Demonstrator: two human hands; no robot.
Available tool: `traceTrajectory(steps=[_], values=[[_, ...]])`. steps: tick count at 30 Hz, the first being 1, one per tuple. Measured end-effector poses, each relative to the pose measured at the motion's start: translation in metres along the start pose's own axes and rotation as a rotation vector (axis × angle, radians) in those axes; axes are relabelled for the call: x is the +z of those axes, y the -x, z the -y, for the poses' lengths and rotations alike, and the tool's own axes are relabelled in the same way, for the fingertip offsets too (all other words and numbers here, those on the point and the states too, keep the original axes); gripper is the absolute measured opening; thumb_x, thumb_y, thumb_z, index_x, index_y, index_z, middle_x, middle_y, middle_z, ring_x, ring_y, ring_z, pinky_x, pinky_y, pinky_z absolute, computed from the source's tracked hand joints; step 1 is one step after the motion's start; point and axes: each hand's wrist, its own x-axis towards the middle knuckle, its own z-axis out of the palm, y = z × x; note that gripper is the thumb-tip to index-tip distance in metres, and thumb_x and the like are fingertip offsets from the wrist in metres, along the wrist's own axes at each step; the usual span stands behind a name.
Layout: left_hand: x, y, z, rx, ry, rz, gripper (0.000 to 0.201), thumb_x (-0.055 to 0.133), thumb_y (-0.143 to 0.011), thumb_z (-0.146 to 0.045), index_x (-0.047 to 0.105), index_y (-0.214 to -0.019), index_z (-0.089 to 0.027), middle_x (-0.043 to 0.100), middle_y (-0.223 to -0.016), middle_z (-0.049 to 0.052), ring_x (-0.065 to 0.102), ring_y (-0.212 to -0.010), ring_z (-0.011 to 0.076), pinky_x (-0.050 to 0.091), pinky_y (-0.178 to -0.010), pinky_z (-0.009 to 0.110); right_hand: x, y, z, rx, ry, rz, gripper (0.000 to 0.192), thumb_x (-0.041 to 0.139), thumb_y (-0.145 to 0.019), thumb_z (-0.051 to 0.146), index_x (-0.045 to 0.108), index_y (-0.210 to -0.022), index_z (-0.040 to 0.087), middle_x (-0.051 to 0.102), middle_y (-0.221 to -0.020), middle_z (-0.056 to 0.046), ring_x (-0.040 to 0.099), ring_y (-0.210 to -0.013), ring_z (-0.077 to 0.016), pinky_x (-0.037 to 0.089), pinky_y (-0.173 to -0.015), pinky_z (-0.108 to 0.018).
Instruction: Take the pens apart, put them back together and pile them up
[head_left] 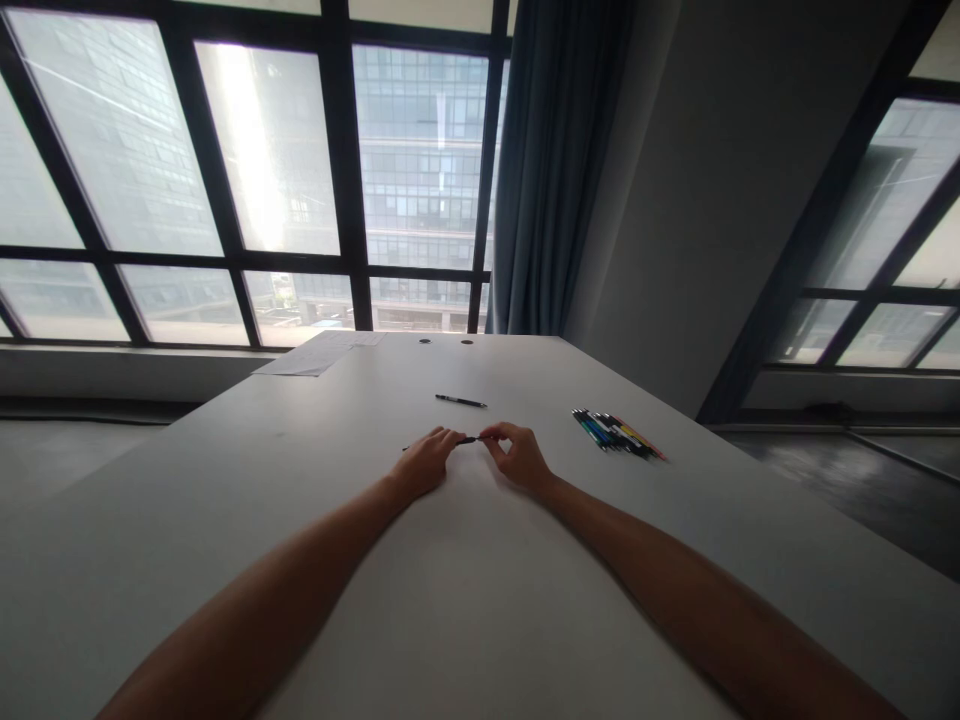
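Pen (466,440), dark and slim, is held low over the middle of the table (300,560), pinched at one end by the left hand (424,462) and at the other by the right hand (517,456), both closed on it. It is judged light, stiff and smooth, so a fingertip grip near each end seems best. A second pen (460,401) lies just beyond, a bundle of coloured pens (616,434) to the right, and a paper sheet (319,354) at the far edge.
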Motion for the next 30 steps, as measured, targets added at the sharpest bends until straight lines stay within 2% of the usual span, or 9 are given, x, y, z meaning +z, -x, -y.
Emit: traceTrajectory(steps=[10,15,19,26,30], values=[[0.000,0.000,-0.001,-0.012,-0.008,0.005,0.060,0.042,-0.067,0.008,0.053,-0.121,-0.016,0.062,-0.103,0.009,0.057,-0.101,0.0207,0.052,-0.089,0.036,0.001,0.001,0.001,-0.004,-0.013,0.019,0.011,0.060,-0.081,0.021,0.071,-0.084,0.019,0.072,-0.080,-0.004,0.064,-0.070,-0.0162,0.051,-0.070,-0.029],[-0.001,0.001,-0.001,0.014,0.003,-0.003,0.056,0.041,-0.070,0.007,0.054,-0.121,-0.014,0.062,-0.101,0.009,0.057,-0.100,0.0208,0.052,-0.088,0.036,0.000,0.001,0.002,0.004,-0.014,0.035,0.010,0.062,-0.080,0.019,0.071,-0.084,0.019,0.072,-0.081,-0.005,0.065,-0.072,-0.0169,0.051,-0.072,-0.030],[-0.001,0.002,0.000,0.044,0.004,-0.017,0.058,0.042,-0.069,0.007,0.053,-0.121,-0.017,0.062,-0.101,0.007,0.057,-0.100,0.0202,0.052,-0.088,0.035,0.000,0.002,0.005,0.012,-0.025,0.042,0.010,0.062,-0.080,0.018,0.072,-0.082,0.020,0.072,-0.079,-0.005,0.065,-0.073,-0.0176,0.052,-0.072,-0.031],[0.000,0.002,0.000,0.065,0.015,-0.044,0.056,0.042,-0.069,0.006,0.055,-0.119,-0.016,0.063,-0.099,0.008,0.057,-0.097,0.0202,0.053,-0.086,0.035,0.001,0.002,0.011,0.074,-0.069,0.036,0.010,0.062,-0.077,0.017,0.071,-0.080,0.018,0.072,-0.078,-0.005,0.065,-0.071,-0.0180,0.052,-0.070,-0.031],[0.001,0.002,0.002,0.087,0.025,-0.030,0.058,0.041,-0.069,0.006,0.055,-0.121,-0.016,0.063,-0.098,0.008,0.057,-0.094,0.0200,0.053,-0.083,0.034,0.004,0.001,0.014,0.186,-0.092,0.032,0.009,0.062,-0.073,0.014,0.071,-0.076,0.017,0.072,-0.072,-0.005,0.065,-0.066,-0.0174,0.051,-0.066,-0.029]])
